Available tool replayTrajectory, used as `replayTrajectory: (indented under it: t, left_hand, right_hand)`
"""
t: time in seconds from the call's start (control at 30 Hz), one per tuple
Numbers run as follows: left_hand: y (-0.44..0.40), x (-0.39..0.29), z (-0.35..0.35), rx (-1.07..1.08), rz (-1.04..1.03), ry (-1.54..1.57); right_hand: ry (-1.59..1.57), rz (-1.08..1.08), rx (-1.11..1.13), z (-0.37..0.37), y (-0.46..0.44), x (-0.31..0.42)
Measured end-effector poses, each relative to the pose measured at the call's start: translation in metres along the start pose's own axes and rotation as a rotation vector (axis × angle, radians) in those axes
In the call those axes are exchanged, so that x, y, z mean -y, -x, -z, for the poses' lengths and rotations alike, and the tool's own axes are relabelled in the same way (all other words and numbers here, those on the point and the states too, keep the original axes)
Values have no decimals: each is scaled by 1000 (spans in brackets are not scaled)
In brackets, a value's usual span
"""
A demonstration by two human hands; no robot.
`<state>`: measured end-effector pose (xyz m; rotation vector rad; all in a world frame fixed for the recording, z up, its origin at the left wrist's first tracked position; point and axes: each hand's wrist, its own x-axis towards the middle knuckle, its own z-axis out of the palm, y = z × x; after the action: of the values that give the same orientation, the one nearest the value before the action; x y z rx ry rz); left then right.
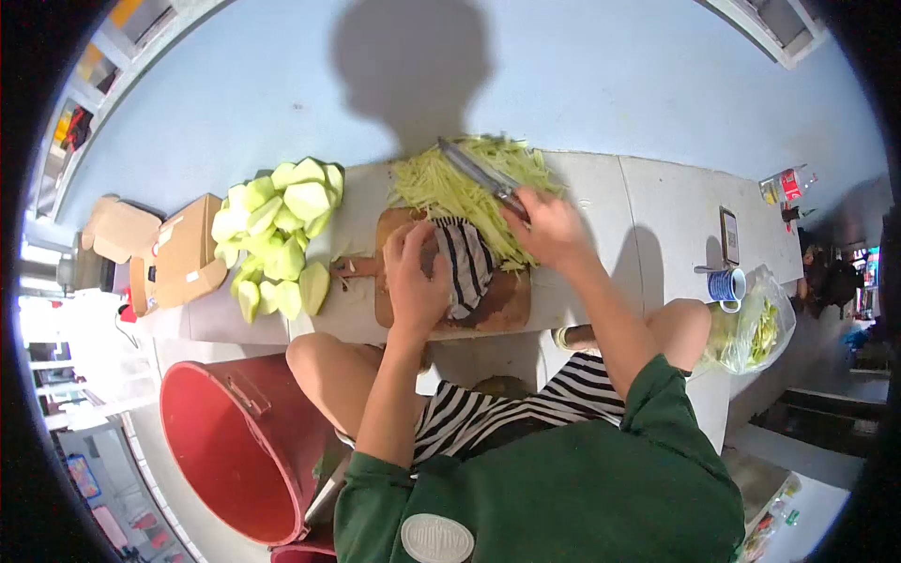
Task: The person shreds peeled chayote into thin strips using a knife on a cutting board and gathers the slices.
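My right hand (554,227) is closed round the brown handle of a knife (474,169), whose dark blade points up and left over a heap of pale green shredded vegetable (436,192). My left hand (418,281) is over the wooden cutting board (507,305), fingers bent and apart, with a gap between thumb and forefinger. Its fingertips are beside the left edge of a black-and-white striped cloth (465,267) lying on the board. Whether they touch the cloth I cannot tell. The shreds lie behind the board and along its right side.
Peeled pale green vegetable pieces (282,220) are piled at the left, beside an open cardboard box (183,249). A large red bucket (230,441) stands at lower left. On the right are a phone (729,235), a blue-and-white mug (725,287), a plastic bag (765,328) and a bottle (788,185).
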<state>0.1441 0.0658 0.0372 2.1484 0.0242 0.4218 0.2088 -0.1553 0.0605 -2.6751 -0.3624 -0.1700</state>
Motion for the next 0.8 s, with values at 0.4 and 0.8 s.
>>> replayTrajectory:
  t: [0.4,0.8]
  left_hand:
    - [-60,-12,-55,320,-635,-709]
    - [-137,17,-75,353,-358,-964]
  right_hand:
    - [145,268,-28,11,26,-35]
    - [155,144,22,18,26,-73]
